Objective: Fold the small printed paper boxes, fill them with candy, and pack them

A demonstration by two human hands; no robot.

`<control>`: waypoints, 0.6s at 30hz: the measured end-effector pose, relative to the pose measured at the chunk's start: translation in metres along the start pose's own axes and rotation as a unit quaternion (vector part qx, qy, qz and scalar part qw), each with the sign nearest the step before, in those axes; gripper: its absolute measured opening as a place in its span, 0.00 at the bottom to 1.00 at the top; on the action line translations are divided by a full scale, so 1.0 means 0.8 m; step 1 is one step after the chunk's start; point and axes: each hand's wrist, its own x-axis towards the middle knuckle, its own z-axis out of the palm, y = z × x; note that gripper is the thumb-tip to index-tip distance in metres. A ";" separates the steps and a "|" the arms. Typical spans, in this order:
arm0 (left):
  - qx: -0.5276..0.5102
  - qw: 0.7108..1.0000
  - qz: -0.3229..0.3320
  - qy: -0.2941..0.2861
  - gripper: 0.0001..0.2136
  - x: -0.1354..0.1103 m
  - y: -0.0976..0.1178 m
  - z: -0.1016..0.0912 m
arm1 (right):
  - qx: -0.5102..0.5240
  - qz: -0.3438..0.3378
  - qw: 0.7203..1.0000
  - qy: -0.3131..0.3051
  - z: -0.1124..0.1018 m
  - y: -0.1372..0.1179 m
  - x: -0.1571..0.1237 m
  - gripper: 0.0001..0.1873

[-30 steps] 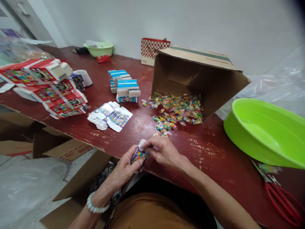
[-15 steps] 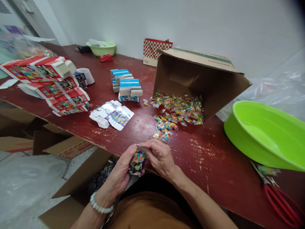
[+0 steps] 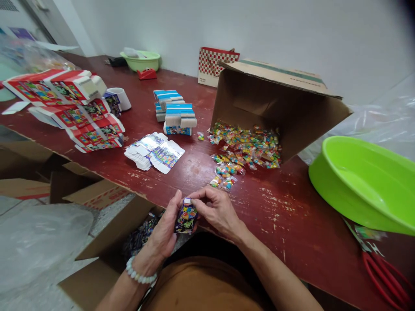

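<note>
A small dark printed candy box point(image 3: 186, 219) is upright near the table's front edge, gripped along its side by my left hand point(image 3: 165, 231). The fingers and thumb of my right hand point(image 3: 216, 211) are closed at the box's top right corner, by a white flap. What the box holds is hidden. Just beyond my hands lie wrapped candies point(image 3: 227, 169), spilling from a cardboard carton point(image 3: 279, 103) tipped on its side. To the left is a stack of flat printed box blanks point(image 3: 155, 151).
Blue-and-white stacks of folded cartons point(image 3: 180, 113) stand farther back. Large red printed cartons point(image 3: 78, 108) are piled at left. A green basin point(image 3: 327, 190) and red-handled scissors point(image 3: 382, 276) sit at right. Below the table edge, an open cardboard box point(image 3: 106, 233) holds dark packets.
The top flap of the candy box has moved and its white side now shows. My right thumb and fingers have shifted slightly at the top corner. The whole view has tilted a little.
</note>
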 end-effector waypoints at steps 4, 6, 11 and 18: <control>-0.041 0.999 -0.004 0.027 0.06 0.004 -0.001 -0.005 | -0.058 -0.131 0.989 -0.037 0.003 0.010 -0.008 0.06; -0.036 0.998 0.002 0.041 0.06 0.003 -0.005 -0.017 | -0.054 -0.118 0.990 -0.061 0.009 0.018 -0.013 0.07; 0.275 0.951 0.123 0.065 0.20 -0.023 0.006 -0.091 | -0.028 -0.056 0.992 -0.105 0.014 0.041 -0.017 0.13; 0.698 0.559 0.375 0.245 0.28 0.033 0.081 -0.102 | -0.039 0.031 0.998 -0.032 0.008 0.064 -0.008 0.08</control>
